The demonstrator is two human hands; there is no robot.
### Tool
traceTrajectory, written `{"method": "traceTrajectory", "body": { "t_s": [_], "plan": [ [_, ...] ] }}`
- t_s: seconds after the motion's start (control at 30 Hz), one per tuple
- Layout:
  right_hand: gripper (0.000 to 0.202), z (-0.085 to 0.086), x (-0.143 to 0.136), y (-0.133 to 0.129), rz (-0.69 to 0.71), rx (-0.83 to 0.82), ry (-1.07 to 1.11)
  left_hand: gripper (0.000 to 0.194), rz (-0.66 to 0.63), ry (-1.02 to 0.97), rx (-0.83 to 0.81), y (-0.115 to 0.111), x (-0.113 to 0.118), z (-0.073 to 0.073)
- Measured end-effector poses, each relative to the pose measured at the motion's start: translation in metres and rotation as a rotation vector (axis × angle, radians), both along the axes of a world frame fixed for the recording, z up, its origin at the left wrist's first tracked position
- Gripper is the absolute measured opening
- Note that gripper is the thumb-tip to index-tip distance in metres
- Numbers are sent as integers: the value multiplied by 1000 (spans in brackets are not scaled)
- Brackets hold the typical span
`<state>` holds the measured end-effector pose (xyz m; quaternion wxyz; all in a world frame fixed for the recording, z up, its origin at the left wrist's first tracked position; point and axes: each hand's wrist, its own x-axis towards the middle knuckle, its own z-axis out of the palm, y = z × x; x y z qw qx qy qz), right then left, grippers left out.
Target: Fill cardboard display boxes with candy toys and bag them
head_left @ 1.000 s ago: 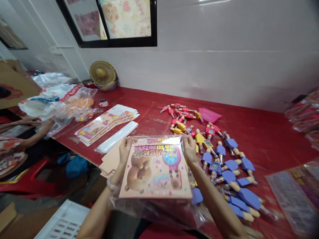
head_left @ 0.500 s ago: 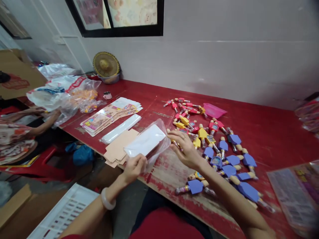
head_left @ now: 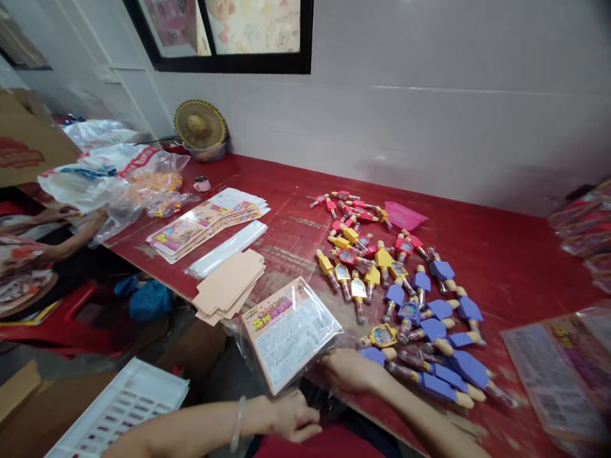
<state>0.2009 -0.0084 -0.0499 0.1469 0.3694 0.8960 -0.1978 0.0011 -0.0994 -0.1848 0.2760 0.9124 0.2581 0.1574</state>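
Observation:
A printed card pack [head_left: 291, 334] in a clear plastic bag is tilted at the table's front edge, its printed face up. My right hand [head_left: 347, 370] grips its lower right corner, the fingertips hidden by the pack. Just below the pack is my left hand [head_left: 293, 416], fingers curled closed; what they hold, if anything, is hidden. To the left lie peach cards [head_left: 231, 283], a stack of clear bags [head_left: 226, 249] and printed cards [head_left: 184, 229]. Blue, yellow and red toy pieces with clear tubes [head_left: 434, 327] spread over the right side.
A pink tray [head_left: 405, 216] lies behind the toy pieces. Bagged packs [head_left: 566, 366] are at the right. Plastic bags [head_left: 95, 184], a small cup [head_left: 202, 184] and another person's arms [head_left: 71, 238] are at the left. A white crate [head_left: 124, 407] stands below the table.
The pack has come down towards me and now shows its printed face instead of plain white. Both hands moved lower, the left to the right. The peach cards are uncovered.

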Motion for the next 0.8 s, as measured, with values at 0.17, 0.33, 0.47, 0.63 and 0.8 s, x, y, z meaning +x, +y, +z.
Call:
{"method": "traceTrajectory", "body": {
  "t_s": [0.17, 0.33, 0.47, 0.63, 0.8],
  "plan": [
    [35, -12, 5, 8, -116, -12, -143, 24, -82, 62, 214, 80, -44, 37],
    [41, -7, 6, 24, -349, 93, -167, 34, 91, 152, 353, 120, -71, 77],
    [31, -5, 1, 18, -243, 41, -119, 36, 200, 78, 239, 42, -69, 47],
    [29, -22, -29, -2, -88, -58, 168, 52, 1032, -225, -319, -52, -50, 7],
    [25, -45, -69, -24, -4, -26, 216, 81, 1540, -694, -754, -43, -30, 10]
  ]
}}
